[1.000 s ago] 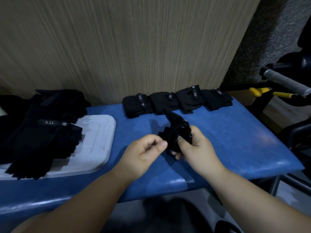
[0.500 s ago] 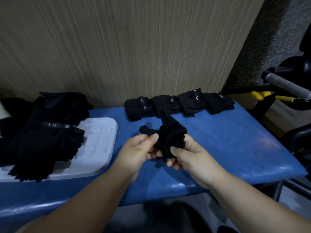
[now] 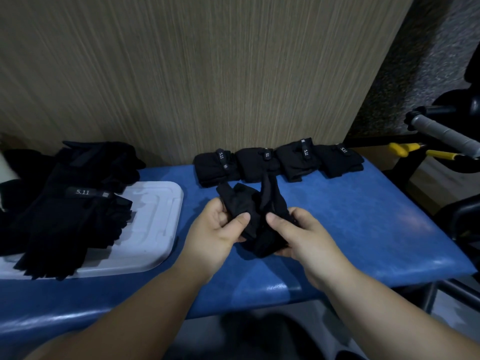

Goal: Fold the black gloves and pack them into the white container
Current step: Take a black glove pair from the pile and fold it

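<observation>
Both hands on the black glove (image 3: 249, 209): left hand (image 3: 215, 229) and right hand (image 3: 306, 237) each grip it, thumbs on top, fingers (image 3: 217, 207) curled round, just above the blue surface (image 3: 363, 229). A second ago the right held it bunched with the left at its edge; now it's spread wider and lower. Fold looks midway. White container (image 3: 153, 229) at left carries unfolded gloves (image 3: 65, 216). Four folded gloves (image 3: 278, 163) sit by the wall, unpacked.
</observation>
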The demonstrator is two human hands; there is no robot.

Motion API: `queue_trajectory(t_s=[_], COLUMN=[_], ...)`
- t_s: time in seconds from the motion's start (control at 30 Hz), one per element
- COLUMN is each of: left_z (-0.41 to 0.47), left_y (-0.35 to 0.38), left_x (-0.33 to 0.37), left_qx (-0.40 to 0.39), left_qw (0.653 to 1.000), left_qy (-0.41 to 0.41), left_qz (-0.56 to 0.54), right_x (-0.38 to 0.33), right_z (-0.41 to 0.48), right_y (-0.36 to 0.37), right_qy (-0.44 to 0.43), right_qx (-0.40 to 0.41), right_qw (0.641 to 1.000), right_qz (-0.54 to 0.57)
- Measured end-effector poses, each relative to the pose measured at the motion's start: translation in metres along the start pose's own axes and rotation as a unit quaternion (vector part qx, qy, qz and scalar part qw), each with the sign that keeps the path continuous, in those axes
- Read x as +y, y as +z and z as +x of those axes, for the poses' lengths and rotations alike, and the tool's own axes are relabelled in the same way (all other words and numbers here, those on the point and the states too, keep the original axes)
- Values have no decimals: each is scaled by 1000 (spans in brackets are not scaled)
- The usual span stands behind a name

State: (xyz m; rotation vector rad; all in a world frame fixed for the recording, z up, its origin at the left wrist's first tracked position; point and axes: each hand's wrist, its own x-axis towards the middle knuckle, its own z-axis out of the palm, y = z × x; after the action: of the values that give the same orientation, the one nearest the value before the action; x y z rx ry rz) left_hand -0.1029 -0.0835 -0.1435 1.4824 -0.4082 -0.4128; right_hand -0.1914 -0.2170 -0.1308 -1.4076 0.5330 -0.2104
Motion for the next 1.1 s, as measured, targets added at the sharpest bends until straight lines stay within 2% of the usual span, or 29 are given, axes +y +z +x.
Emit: queue_trajectory(t_s=[0.1,0.17,0.27,0.37,0.63,0.73,0.9,0.93,1.0,1.07,1.1], left_z=[2,4,3,3,-3,-1,10,12,12,12,11], left_y=[-1,-2,-2,-2,3,2,-5,-6,-7,-9,-10], left_x=[4,7,9,7,0,1,-8,-11,-16,-21,-24], left_qx=[9,20,27,22,-50,-28,59,59,51,58,67], left_qw=[994,981,968,972,977,979,992,996,994,972,951], left_qy=[-30,-49,-68,-82,-110,-103,-76,-65,-34,22,60], left_qz=[-101,-185,-240,-218,-175,-173,-77,-28,90,229,296], right_x=[-2,-6,-9,-11,-8,-8,-4,-3,0,2,3], right_z=[3,5,5,4,2,2,5,6,8,8,9], right_y=[-4,-7,-11,-15,-14,-14,-18,-20,-24,-26,-28], right_qy=[6,14,36,46,10,-17,-55,-61,-72,-72,-78], right_qx=[22,-2,-57,-87,-26,-13,39,58,81,91,101], right_qw=[1000,1000,998,995,999,998,982,969,920,873,863], right_qz=[-4,5,6,-18,-44,-55,-178,-231,-376,-473,-488])
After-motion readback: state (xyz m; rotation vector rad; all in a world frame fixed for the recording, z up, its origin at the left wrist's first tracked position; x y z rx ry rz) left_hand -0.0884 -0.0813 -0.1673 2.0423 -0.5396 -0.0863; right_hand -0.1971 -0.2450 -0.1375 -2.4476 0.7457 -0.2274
